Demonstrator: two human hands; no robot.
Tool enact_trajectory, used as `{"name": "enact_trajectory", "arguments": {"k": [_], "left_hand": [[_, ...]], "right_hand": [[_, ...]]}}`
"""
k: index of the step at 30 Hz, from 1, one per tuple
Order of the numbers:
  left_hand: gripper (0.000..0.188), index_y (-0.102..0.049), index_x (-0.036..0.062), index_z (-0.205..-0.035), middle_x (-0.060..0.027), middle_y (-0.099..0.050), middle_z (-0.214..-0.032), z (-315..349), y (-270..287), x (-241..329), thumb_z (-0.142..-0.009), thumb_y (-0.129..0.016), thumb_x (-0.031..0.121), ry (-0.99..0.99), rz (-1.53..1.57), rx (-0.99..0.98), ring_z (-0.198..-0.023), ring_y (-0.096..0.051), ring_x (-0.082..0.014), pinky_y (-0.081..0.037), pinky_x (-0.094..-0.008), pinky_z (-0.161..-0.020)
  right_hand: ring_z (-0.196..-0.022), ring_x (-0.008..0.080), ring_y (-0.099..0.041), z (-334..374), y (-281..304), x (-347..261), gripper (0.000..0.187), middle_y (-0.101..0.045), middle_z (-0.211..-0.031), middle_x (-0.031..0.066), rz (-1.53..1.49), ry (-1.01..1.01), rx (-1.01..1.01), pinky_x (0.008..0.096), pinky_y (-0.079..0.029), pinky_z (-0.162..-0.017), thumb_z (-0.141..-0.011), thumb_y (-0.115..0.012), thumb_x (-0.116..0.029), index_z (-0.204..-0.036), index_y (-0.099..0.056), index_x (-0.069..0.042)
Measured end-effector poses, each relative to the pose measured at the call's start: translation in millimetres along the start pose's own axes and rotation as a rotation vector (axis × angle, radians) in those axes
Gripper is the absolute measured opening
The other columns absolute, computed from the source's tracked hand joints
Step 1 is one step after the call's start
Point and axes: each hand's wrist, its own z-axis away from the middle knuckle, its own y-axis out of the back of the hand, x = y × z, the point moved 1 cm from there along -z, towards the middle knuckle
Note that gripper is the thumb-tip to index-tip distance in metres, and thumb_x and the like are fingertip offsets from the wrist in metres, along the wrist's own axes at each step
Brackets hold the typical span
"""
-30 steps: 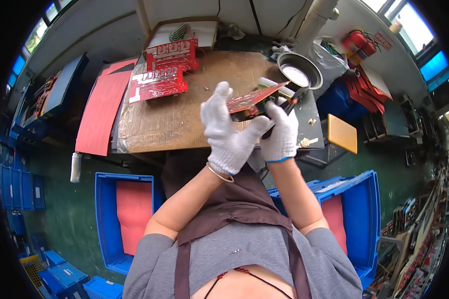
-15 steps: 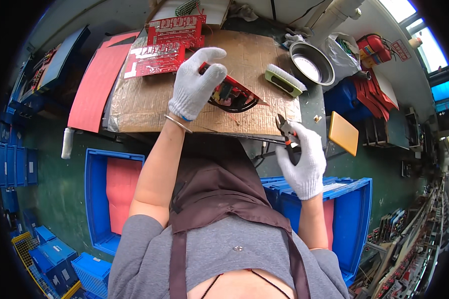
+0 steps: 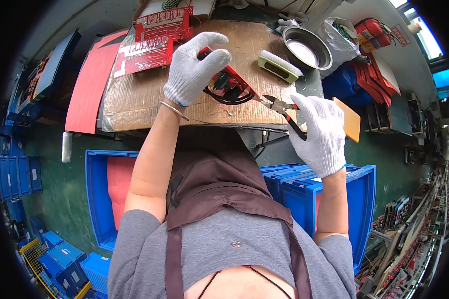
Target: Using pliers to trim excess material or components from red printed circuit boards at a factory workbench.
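Observation:
My left hand, in a white knitted glove, grips a red circuit board by its upper left end. The board is tilted on edge over the cardboard, its component side partly facing me. A black cable loops along its lower side. In my right hand, also gloved in white, is a pair of cutting pliers with black and orange-red handles. Their jaws point left, at the board's right corner. Whether the jaws touch it, I cannot tell.
Flattened cardboard covers the bench. More red circuit boards lie at its far left. A green brush with white bristles and a metal bowl are at the far right. Blue crates flank me below the bench.
My right hand has moved up with the pliers, bringing their jaws to the board's right corner. The board has shifted slightly left in view, still in my left hand.

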Motion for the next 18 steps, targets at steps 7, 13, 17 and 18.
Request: {"name": "enact_trajectory", "arguments": {"k": [7, 13, 17, 18], "left_hand": [[0.042, -0.07, -0.0004, -0.121, 0.0025, -0.056, -0.08, 2.8, 4.7, -0.8, -0.092, -0.063, 0.029, -0.033, 0.041, -0.053, -0.075, -0.052, -0.0073, -0.046, -0.0248, -0.07], [0.049, -0.071, -0.0002, -0.119, 0.0024, -0.055, -0.078, 7.7, 8.6, 1.4, -0.082, -0.065, 0.032, 0.007, 0.091, -0.106, -0.073, -0.051, -0.0071, -0.044, -0.0238, -0.068], [0.057, -0.072, 0.0006, -0.118, 0.0013, -0.058, -0.078, 9.6, 7.8, 1.8, -0.079, -0.067, 0.041, 0.012, 0.107, -0.172, -0.073, -0.054, -0.0071, -0.044, -0.0241, -0.068], [0.06, -0.071, -0.0005, -0.119, 0.0005, -0.059, -0.078, 10.3, 8.5, 3.7, -0.08, -0.067, 0.045, 0.002, 0.104, -0.193, -0.072, -0.056, -0.0079, -0.044, -0.025, -0.067]], "right_hand": [[-0.104, 0.035, -0.066, 7.3, -12.6, 3.8, 0.057, -0.07, -0.11, 0.016, -0.236, -0.046, -0.17, 0.0423, -0.052, -0.093, -0.079, -0.077, -0.004, -0.135, -0.066, -0.011], [-0.082, 0.0246, -0.071, 13.6, -33.5, 6.5, 0.035, -0.072, -0.094, 0.0153, -0.676, -0.186, -0.292, 0.0336, -0.055, -0.08, -0.088, -0.071, -0.005, -0.123, -0.071, -0.003], [-0.074, 0.0081, -0.057, 19.3, -58.6, 32.8, 0.03, -0.063, -0.085, -0.002, -1.015, -0.614, -0.414, 0.0257, -0.047, -0.068, -0.091, -0.068, -0.008, -0.12, -0.071, -0.001], [-0.075, 0.0092, -0.058, 25.2, -61.3, 47.5, 0.032, -0.064, -0.085, 0.0, -1.017, -0.702, -0.395, 0.0266, -0.048, -0.069, -0.091, -0.069, -0.01, -0.121, -0.07, -0.001]]}}
